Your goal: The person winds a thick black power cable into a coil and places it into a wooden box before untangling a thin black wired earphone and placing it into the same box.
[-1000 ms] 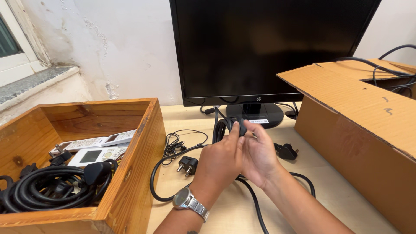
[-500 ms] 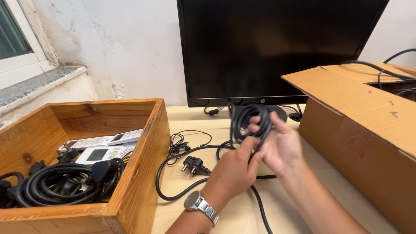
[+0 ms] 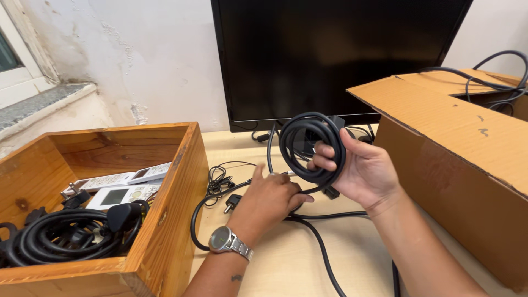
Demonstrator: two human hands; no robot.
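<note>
My right hand (image 3: 363,173) is closed around a round coil of thick black power cable (image 3: 311,147), with my fingers (image 3: 325,157) poking through the middle of the loops. I hold the coil up above the pale wooden table (image 3: 286,264), right in front of the big black computer screen (image 3: 335,58). My left hand (image 3: 268,201) is lower down, and its fingers are curled around the loose part of the same cable just under the coil. I wear a silver wrist watch (image 3: 224,240) on that arm. The rest of the cable lies in a long bend on the table, and its black plug with metal pins (image 3: 232,202) peeks out just beside my left hand. A thin black wire (image 3: 220,179) lies in a small tangle near the plug. On my left stands an open wooden box (image 3: 165,220) with another coil of black cable (image 3: 66,236) and two white remote controls (image 3: 124,187) inside. On my right is a big brown cardboard box (image 3: 456,159) with more black cables (image 3: 489,77) on top.
</note>
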